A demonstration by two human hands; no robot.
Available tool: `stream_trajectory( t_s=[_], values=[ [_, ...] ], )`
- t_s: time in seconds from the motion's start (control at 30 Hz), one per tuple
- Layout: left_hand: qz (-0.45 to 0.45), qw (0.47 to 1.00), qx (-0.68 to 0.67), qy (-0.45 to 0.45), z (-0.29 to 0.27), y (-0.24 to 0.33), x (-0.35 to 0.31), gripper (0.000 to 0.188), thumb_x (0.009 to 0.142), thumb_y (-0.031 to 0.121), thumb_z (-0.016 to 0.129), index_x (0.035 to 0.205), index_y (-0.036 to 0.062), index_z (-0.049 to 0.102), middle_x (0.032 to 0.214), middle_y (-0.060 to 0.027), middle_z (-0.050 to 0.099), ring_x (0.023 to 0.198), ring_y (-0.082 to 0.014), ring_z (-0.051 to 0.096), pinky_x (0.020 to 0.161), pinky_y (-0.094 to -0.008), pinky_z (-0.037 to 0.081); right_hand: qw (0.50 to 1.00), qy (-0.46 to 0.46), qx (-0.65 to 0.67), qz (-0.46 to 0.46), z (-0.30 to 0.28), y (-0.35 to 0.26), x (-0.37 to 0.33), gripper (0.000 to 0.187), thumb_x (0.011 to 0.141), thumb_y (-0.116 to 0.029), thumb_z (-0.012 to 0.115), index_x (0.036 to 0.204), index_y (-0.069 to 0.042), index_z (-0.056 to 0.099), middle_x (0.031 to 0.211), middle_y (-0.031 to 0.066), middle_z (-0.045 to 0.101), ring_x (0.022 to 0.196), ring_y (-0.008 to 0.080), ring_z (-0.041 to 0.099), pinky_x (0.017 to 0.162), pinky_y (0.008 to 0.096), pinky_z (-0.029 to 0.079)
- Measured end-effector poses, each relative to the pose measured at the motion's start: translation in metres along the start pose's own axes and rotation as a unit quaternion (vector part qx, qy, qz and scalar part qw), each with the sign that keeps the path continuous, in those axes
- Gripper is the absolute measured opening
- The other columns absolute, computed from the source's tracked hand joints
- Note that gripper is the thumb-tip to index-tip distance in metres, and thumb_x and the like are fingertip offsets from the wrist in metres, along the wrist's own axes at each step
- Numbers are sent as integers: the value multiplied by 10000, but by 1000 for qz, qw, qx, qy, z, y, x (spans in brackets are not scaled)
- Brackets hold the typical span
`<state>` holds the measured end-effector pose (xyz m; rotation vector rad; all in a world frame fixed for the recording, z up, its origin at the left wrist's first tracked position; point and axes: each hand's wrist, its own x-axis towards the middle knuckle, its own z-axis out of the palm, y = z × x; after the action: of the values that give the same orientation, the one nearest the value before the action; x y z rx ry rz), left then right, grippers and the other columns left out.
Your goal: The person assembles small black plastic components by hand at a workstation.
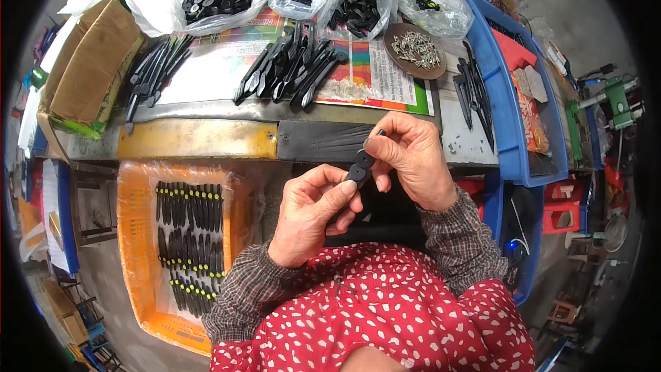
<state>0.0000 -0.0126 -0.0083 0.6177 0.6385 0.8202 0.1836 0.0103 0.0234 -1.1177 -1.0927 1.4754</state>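
In front of my chest, at the workbench edge, both hands are closed around black plastic pieces with round, holed ends. My left hand (313, 212) pinches the lower black piece (357, 173) between thumb and fingers. Just above and touching it is the upper black piece (365, 158), gripped by the thumb and forefinger of my right hand (411, 158). Whether the two pieces are joined cannot be made out. Beyond my hands, a pile of long black plastic parts (289, 65) lies on the bench, and a round brown dish (394, 36) holds small metal rivets (417, 51).
An orange crate (134, 282) at left holds rows of black parts with yellow dots. Clear bags (265, 10) of black pieces line the back. More long parts lie left (155, 72) and right (474, 93). A cardboard box (93, 62) and blue bin (506, 107) flank the bench.
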Motion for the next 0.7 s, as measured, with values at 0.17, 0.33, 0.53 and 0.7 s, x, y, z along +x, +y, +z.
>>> stream_trajectory(
  t_s=[0.17, 0.33, 0.53, 0.7],
  values=[
    [3, 1000, 8, 5, 2, -3, -2, 95, 930, 97, 567, 953, 6, 585, 723, -71, 615, 493, -85, 476, 406, -198, 305, 999, -30, -42, 11, 0, -1, -5, 171, 874, -149, 678, 831, -7, 593, 625, 20, 586, 472, 59, 554, 392, 175, 412],
    [30, 998, 62, 17, 4, -7, -6, 99, 912, 80, 594, 958, -8, 590, 732, -72, 630, 505, -73, 492, 420, -182, 331, 997, -47, -65, 9, -5, -1, -11, 153, 873, -132, 675, 844, -2, 601, 620, 5, 573, 495, 65, 564, 418, 180, 428],
    [126, 975, 183, 22, 5, -17, -10, 94, 896, 40, 610, 969, -19, 616, 739, -58, 645, 539, -47, 507, 457, -174, 379, 993, -87, -73, -29, -12, 3, -18, 126, 875, -101, 665, 876, 11, 607, 703, 16, 586, 560, 78, 593, 475, 186, 459],
    [207, 925, 317, 38, 8, -16, -10, 92, 887, 24, 618, 965, -24, 625, 715, -28, 641, 552, -19, 503, 477, -168, 395, 992, -93, -64, -56, -15, 6, -22, 121, 870, -84, 667, 906, 18, 613, 782, 31, 591, 602, 84, 607, 512, 189, 480]
  ],
)
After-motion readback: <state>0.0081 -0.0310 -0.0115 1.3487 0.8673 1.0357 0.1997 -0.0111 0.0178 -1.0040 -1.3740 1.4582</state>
